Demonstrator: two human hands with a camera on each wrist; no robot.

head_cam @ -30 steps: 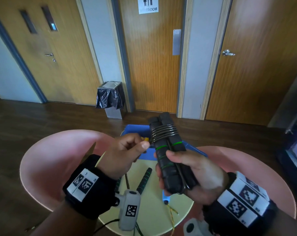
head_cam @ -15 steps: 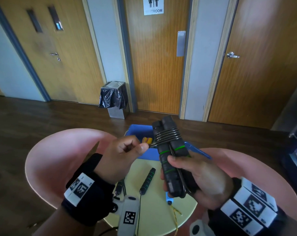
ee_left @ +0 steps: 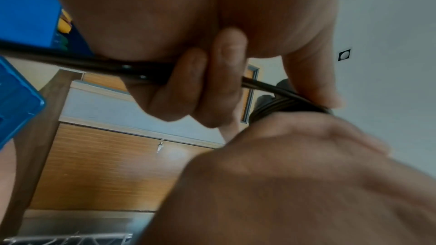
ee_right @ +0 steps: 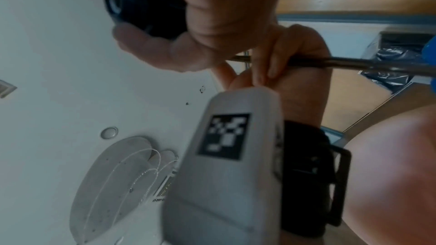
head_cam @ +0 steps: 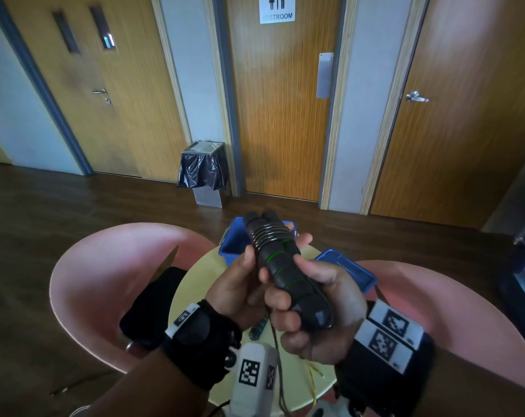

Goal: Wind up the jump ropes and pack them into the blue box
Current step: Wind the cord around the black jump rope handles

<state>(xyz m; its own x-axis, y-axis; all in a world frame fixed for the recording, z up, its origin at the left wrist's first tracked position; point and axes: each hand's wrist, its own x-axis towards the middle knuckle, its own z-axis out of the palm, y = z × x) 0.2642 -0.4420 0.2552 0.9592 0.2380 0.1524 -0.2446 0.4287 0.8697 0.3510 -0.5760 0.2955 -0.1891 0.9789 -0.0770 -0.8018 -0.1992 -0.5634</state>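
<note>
My right hand (head_cam: 321,311) grips a pair of black jump rope handles (head_cam: 282,266) with green rings, held together and tilted away from me. Black cord is wound in several turns (head_cam: 267,236) round their upper part. My left hand (head_cam: 237,284) lies against the bundle's left side. In the left wrist view its curled fingers (ee_left: 195,85) pinch the loose black cord (ee_left: 94,60) that leads to the coil (ee_left: 283,107). The open blue box (head_cam: 235,246) stands just behind the bundle on the round yellow table (head_cam: 195,284).
The blue lid (head_cam: 350,270) lies right of the box. Another black handle (head_cam: 259,326) and a yellow rope (head_cam: 312,374) lie on the table under my hands. Pink chairs (head_cam: 105,266) flank the table, and a black flat object (head_cam: 153,305) sits on the left one. A bin (head_cam: 202,173) stands by the doors.
My left hand has moved right, from beside the bundle to against it, bringing the cord round underneath. The right hand has lifted the handles farther over the box.
</note>
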